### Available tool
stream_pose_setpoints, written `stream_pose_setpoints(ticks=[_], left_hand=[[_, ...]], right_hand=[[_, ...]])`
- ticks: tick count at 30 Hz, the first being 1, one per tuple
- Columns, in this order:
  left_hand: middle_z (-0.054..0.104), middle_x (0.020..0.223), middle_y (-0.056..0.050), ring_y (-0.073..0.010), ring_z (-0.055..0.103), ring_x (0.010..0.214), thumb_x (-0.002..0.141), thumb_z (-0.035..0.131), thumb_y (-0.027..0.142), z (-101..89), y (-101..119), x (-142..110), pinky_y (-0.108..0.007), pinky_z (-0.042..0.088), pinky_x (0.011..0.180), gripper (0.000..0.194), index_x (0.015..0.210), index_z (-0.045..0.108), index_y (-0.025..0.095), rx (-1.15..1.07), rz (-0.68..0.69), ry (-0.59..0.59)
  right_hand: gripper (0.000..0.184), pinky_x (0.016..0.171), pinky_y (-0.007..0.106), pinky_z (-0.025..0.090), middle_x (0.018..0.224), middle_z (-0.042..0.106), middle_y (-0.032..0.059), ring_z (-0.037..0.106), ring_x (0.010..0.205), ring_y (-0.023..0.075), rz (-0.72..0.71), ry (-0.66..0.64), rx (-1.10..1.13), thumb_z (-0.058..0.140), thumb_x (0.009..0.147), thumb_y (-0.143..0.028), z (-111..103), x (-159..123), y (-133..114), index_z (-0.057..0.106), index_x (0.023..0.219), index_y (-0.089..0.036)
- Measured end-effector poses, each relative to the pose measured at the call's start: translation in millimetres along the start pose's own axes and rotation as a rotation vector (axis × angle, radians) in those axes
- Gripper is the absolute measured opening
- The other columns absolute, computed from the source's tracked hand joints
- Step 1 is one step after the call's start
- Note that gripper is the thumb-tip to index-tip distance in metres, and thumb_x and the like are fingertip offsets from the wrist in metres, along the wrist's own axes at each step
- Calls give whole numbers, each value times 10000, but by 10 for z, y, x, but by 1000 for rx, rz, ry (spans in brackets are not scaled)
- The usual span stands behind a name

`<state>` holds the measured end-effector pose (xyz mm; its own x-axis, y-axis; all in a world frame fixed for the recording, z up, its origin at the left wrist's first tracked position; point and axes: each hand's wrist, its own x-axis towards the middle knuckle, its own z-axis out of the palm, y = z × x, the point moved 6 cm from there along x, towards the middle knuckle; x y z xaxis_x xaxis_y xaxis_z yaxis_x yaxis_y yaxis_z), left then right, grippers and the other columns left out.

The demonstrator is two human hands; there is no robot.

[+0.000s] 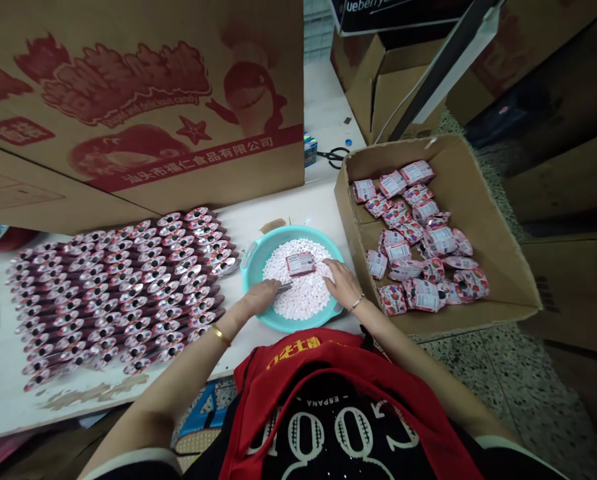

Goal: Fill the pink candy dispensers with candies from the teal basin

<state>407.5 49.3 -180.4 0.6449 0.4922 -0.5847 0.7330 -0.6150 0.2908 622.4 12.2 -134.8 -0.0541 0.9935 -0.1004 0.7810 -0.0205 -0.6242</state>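
Note:
A turquoise plastic basin (pixel 250 267) full of small pale pink candies (pixel 303 300) stands on the table in front of me. On the candies lies a printed pink candy packet (pixel 301 263). My left hand (pixel 263 297) is closed at the basin's left side around a small grey metal tool (pixel 284 287), whose exact kind I cannot make out. My right hand (pixel 342 283) reaches over the right rim, fingers apart and curved above the candies, close to the packet but apart from it. Nothing shows in its fingers.
Many upright pouches with round openings (pixel 123 287) stand in rows on the left. To the right, an open cardboard box (pixel 503 253) holds filled packets (pixel 428 267). A large printed carton (pixel 143 100) rises behind; black scissors (pixel 334 157) lie beside it.

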Motion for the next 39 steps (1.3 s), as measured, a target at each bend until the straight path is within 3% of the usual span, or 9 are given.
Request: stream_pose_setpoints(ticks=[3, 6, 9, 13, 19, 25, 28, 31, 39], left_hand=[[634, 1078, -112, -218, 592, 1001, 946, 387, 239, 152, 172, 139, -340, 467, 858, 289, 1165, 557, 160, -38, 19, 0], [612, 1076, -109, -225, 573, 1011, 961, 345, 245, 222, 211, 178, -359, 460, 869, 299, 1170, 550, 184, -47, -4, 16], [573, 1085, -113, -231, 554, 1011, 962, 330, 230, 293, 148, 132, -357, 465, 836, 306, 1191, 531, 209, -59, -64, 31], [532, 1122, -119, -238, 532, 1028, 953, 314, 187, 375, 135, 115, -368, 456, 851, 329, 1216, 510, 218, -96, -108, 51], [541, 1145, -107, -227, 526, 1052, 919, 344, 136, 427, 409, 352, -358, 441, 898, 334, 1191, 525, 205, -205, -60, 78], [596, 1133, -101, -203, 556, 1056, 915, 362, 160, 371, 561, 478, -332, 452, 932, 305, 1155, 550, 170, -345, 29, 140], [606, 1178, -82, -178, 554, 1094, 901, 410, 165, 302, 481, 387, -315, 440, 980, 324, 1201, 530, 182, -423, 78, 176], [609, 1180, -83, -181, 559, 1090, 904, 444, 209, 163, 351, 219, -338, 451, 980, 318, 1212, 521, 190, -567, 141, 247], [611, 1111, -96, -190, 568, 1059, 937, 434, 274, -456, 102, -348, -344, 461, 947, 287, 1199, 518, 192, -522, 236, 382]], right_hand=[[694, 970, 460, 427, 1291, 497, 180, 489, 1174, 327, 32, -105, -138, 594, 839, -418, 171, 183, -71, 315, 1418, -156], [844, 912, 464, 440, 1263, 500, 210, 521, 1124, 355, 151, -230, -246, 576, 804, -604, 407, 450, -162, 263, 1453, -166], [906, 879, 455, 439, 1235, 517, 246, 539, 1092, 364, 233, -339, -262, 621, 729, -668, 655, 711, -295, 326, 1407, -144], [799, 858, 406, 437, 1168, 564, 252, 537, 1071, 334, 261, -400, -201, 701, 669, -609, 827, 935, -401, 470, 1223, -82], [518, 665, 280, 460, 912, 630, 55, 584, 774, 192, 237, -389, 56, 626, 718, -447, 693, 887, -96, 466, 1128, -174], [438, 718, 318, 516, 990, 579, 18, 569, 857, 175, 352, -92, 512, 557, 679, -272, 631, 681, 153, 426, 1094, -219], [477, 870, 364, 512, 1161, 561, 64, 568, 1037, 191, 231, 54, 665, 601, 702, -279, 499, 605, 63, 434, 1146, -224], [485, 984, 376, 467, 1223, 568, 84, 565, 1118, 196, 126, 91, 746, 626, 747, -309, 299, 485, 36, 453, 1191, -216], [373, 987, 418, 456, 1200, 601, 107, 564, 1136, 237, 14, 177, 522, 556, 780, -208, 10, 140, 153, 536, 1152, -202]])
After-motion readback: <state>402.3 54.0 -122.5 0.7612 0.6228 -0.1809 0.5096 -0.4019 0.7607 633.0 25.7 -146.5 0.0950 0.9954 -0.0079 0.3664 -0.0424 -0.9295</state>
